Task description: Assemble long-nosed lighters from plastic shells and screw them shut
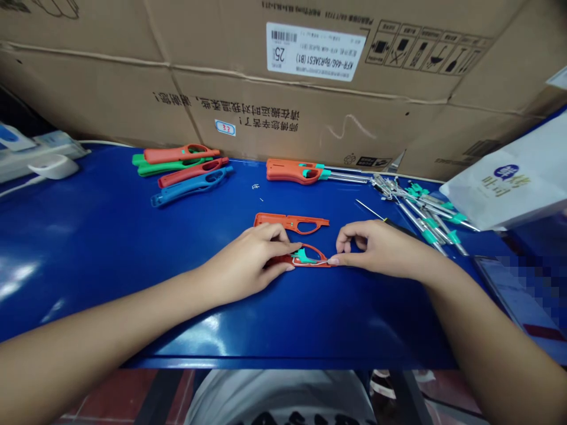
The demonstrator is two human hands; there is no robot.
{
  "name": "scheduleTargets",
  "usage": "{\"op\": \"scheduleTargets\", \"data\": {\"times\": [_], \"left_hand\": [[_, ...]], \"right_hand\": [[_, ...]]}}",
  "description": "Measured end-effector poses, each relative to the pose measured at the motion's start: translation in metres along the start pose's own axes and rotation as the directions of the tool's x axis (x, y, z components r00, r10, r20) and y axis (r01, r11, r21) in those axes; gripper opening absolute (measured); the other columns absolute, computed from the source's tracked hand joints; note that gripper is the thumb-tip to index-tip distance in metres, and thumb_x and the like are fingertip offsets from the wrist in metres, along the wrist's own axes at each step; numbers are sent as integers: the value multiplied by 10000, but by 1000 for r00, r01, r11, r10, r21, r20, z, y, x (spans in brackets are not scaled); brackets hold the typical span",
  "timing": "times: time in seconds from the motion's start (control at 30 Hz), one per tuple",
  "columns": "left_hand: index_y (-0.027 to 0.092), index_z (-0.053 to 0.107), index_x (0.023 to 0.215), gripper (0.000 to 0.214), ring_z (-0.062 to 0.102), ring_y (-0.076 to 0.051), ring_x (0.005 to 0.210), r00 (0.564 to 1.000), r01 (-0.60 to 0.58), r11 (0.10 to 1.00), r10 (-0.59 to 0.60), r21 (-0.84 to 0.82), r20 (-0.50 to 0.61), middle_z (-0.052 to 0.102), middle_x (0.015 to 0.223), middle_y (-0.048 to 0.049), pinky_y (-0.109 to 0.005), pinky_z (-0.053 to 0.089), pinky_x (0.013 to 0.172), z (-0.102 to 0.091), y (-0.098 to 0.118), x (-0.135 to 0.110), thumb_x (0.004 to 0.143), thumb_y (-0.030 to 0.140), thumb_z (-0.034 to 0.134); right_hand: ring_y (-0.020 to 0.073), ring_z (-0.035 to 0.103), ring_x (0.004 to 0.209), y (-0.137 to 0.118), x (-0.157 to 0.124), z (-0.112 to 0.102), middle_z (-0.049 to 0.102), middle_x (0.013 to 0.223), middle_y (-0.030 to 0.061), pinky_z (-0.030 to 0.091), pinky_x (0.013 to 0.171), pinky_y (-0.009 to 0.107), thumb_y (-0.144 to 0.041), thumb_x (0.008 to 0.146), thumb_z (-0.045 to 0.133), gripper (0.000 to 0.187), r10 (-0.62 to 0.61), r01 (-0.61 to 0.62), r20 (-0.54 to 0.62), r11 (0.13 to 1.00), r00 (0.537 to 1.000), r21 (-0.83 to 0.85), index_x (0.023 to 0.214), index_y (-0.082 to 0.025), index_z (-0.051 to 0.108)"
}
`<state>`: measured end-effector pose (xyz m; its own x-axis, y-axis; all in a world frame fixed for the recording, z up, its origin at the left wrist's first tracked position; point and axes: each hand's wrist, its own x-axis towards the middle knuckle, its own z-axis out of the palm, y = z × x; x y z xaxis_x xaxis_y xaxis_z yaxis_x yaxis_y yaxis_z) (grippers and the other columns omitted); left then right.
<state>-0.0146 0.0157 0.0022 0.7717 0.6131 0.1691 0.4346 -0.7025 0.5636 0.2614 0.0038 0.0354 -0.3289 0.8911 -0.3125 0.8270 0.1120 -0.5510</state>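
The left hand (261, 252) is gripping an orange handle half (312, 265) with a green part (303, 255) inside, the right hand (374, 248) is touching its right end, a second orange half (283, 222) is lying just beyond, and metal tubes (416, 221) are lying on the blue table (155, 248) near a white bag (509, 177).

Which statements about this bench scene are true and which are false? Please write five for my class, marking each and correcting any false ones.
1. The left hand holds an orange-red casing half. True.
2. The right hand grips a screwdriver. False: its thumb tip is at the casing half's narrow end; the screwdriver lies on the table.
3. A blue casing lies in the group of coloured casings on the left. True.
4. The loose metal tubes lie at the far left. False: they lie on the right, near the white bag.
5. Printing on the cardboard box appears upside down. True.
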Motion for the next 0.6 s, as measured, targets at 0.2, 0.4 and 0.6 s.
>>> {"op": "scheduleTargets", "data": {"times": [0.2,0.4,0.6], "left_hand": [[195,670,1297,324,581,-220,997,1000,4,1000,-4,24,-9,620,1041,-79,-394,483,911,3,-1,-1,981,214,602],[202,667,1304,329,570,-217,996,999,-4,1000,3,-10,-42,604,1024,-73,-407,466,928,8,-3,-2,984,208,591],[221,678,1291,323,576,-220,987,999,9,1000,-11,-28,-50,606,1010,-70,-408,475,919,7,-2,1,984,209,577]], "right_hand": [[122,482,648,0,3,0,608,741,-15,355,558,264,-586,766,760,391,27,-28,18,999,999,41,805,-205,684],[94,409,577,9,10,4,563,677,-30,312,510,250,-626,706,792,469,56,-59,26,988,998,139,786,-183,659],[103,439,600,9,9,6,570,686,-20,329,525,247,-548,738,781,388,49,-49,4,992,999,117,758,-185,649]]}}
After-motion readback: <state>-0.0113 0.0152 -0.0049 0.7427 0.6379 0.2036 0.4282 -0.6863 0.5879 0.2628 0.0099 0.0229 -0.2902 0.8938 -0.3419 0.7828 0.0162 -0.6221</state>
